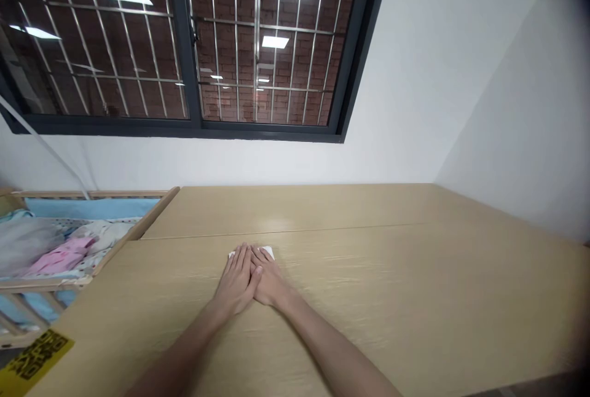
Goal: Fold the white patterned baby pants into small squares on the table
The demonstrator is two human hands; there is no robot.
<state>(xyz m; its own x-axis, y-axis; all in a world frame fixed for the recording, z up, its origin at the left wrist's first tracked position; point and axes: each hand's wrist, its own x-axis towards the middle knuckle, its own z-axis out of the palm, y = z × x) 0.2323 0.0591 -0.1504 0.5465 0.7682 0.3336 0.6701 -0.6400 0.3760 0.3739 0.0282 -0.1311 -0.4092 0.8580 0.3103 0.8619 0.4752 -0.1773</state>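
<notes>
Both my hands lie flat, side by side, on a light wooden table (391, 274). My left hand (237, 280) has its fingers stretched out and pressed down on a small white sheet or cloth (268, 252), of which only the far corners show. My right hand (268, 280) lies flat beside it, thumb touching the left hand, fingers also on the white piece. Most of the white piece is hidden under the hands.
A wooden cot (92, 237) with blue lining, grey and pink cloth stands against the table's left edge. A yellow label (34, 363) lies at the table's near left corner. A barred window (184, 47) and white walls lie behind.
</notes>
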